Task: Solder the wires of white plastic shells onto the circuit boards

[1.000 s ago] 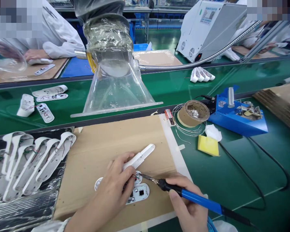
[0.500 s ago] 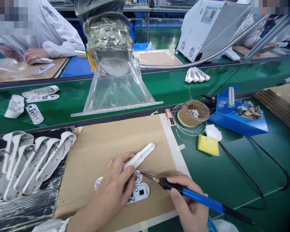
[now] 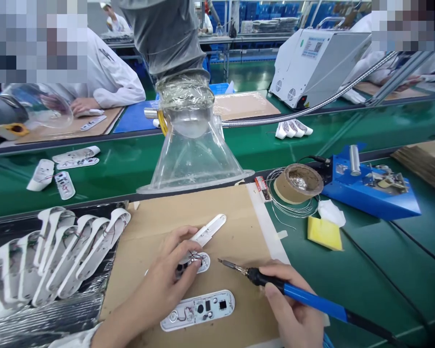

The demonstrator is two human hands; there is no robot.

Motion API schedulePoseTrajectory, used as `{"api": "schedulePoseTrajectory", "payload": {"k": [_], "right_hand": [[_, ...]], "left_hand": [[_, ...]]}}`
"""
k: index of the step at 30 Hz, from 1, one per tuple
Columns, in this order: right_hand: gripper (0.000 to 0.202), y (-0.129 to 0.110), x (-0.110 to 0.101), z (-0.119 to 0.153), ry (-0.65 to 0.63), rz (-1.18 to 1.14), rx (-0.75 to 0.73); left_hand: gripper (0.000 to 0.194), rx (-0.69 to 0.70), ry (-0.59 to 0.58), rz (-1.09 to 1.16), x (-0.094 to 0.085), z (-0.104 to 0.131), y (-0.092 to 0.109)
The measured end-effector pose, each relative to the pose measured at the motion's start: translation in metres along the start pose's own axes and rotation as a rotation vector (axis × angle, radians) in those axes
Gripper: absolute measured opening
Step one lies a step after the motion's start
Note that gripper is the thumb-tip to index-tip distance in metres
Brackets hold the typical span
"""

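My right hand is closed around a blue-handled soldering iron. Its tip is just right of a small circuit board in a white casing, not touching it. My left hand grips that board with thumb and fingers, covering much of it, and thin wires show by the fingertips. A white plastic casing part sticks out beyond the fingers, pointing up and right. Below my left hand, a second long circuit board in a white rounded frame lies face up on the cardboard.
Several white casings line the left side. An extraction hood hangs at the back. A solder wire coil, tape roll, yellow sponge and blue iron stand are right. Co-workers sit across the green bench.
The second board now lies apart, below my left hand. The soldering iron's tip has moved off the wires. The view has tilted up and turned slightly left.
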State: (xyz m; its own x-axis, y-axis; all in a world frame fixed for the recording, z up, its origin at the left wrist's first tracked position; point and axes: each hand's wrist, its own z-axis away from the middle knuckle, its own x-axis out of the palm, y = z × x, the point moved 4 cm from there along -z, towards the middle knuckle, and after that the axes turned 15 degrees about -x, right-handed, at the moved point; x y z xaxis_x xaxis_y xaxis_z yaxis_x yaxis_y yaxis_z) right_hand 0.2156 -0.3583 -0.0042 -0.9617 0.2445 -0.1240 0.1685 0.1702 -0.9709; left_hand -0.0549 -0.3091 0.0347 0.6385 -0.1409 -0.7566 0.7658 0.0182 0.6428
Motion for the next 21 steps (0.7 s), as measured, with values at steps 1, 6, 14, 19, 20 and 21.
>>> {"api": "schedulePoseTrajectory", "payload": {"k": [1, 6, 14, 19, 20, 21], "right_hand": [[0.030, 0.001, 0.000, 0.000, -0.006, -0.003, 0.021], [0.031, 0.005, 0.002, 0.002, 0.013, -0.015, 0.078], [0.025, 0.003, 0.005, -0.001, 0.044, -0.016, 0.037], [0.028, -0.005, 0.007, -0.005, 0.054, 0.012, 0.026], [0.029, -0.006, 0.008, -0.005, 0.049, 0.007, 0.031], [0.030, -0.007, 0.010, -0.005, 0.042, 0.001, 0.036]], "left_hand": [[0.018, -0.021, -0.033, 0.025, -0.002, 0.000, 0.000], [0.017, -0.023, -0.100, 0.088, -0.007, -0.004, 0.004], [0.026, 0.068, 0.026, 0.107, -0.002, -0.004, 0.001], [0.027, 0.046, 0.019, 0.061, 0.005, 0.000, -0.004], [0.027, 0.041, 0.005, 0.042, 0.006, 0.001, -0.004], [0.027, 0.039, -0.008, 0.024, 0.008, 0.002, -0.004]]}}
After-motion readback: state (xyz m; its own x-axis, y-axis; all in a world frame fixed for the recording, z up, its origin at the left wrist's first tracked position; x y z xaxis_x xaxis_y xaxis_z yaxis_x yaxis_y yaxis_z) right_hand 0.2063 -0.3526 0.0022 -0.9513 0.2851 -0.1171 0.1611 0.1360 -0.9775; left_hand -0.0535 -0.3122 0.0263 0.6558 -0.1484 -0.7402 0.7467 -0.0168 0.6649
